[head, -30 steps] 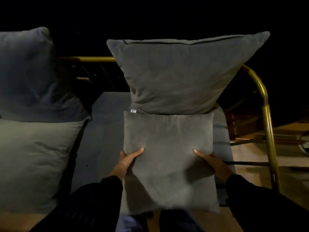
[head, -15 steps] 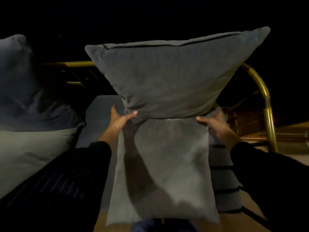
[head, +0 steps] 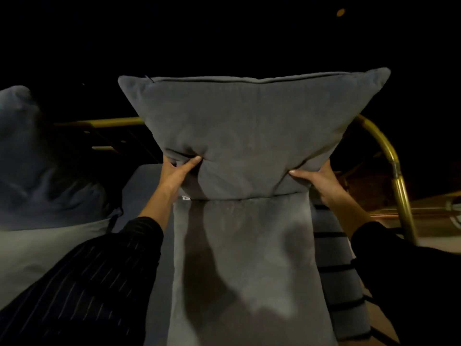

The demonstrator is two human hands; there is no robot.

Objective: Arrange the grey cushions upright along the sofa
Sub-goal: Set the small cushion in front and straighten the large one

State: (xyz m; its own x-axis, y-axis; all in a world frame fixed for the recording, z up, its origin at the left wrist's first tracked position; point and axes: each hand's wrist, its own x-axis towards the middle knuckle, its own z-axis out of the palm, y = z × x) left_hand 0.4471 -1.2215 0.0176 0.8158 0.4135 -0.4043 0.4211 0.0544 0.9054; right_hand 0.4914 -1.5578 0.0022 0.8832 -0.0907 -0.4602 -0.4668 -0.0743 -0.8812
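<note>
Head view, dim light. Entries, largest to smallest.

Sofa (head: 143, 196): dark seat pad, brass frame (head: 396, 176) curving down at right end, rail running behind.

Big cushion (head: 247, 136): grey, square, upright at right end of seat, back against rail, piped seam along top. Lower corners pinched inward, fabric dimpled and creased under the grip. Judged light, soft, loosely filled; no stiffness, likely to sag or fold if released off balance. Cloth matte, not slippery. Best hold judged at lower corners or side edges, thumbs in front, fingers behind, so stuffing can be pushed upward and top corners kept pointed.

Small cushion (head: 247, 265): grey, flatter, lying on seat directly in front of big cushion, top edge touching its base, near edge off bottom of frame. Not yet upright. White tag (head: 185, 198) just beside its top left corner; owner cushion unclear.

Left cushions (head: 37, 171): dark blue one standing at back, paler grey one (head: 50, 248) before it, well apart from the right pair.

Left hand (head: 174, 174): closed on lower left corner of big cushion, thumb pressed into front face.

Right hand (head: 316, 182): closed on lower right corner, thumb forward, fingers hidden behind.

Sleeves (head: 99, 283): dark, pinstriped at left.
</note>
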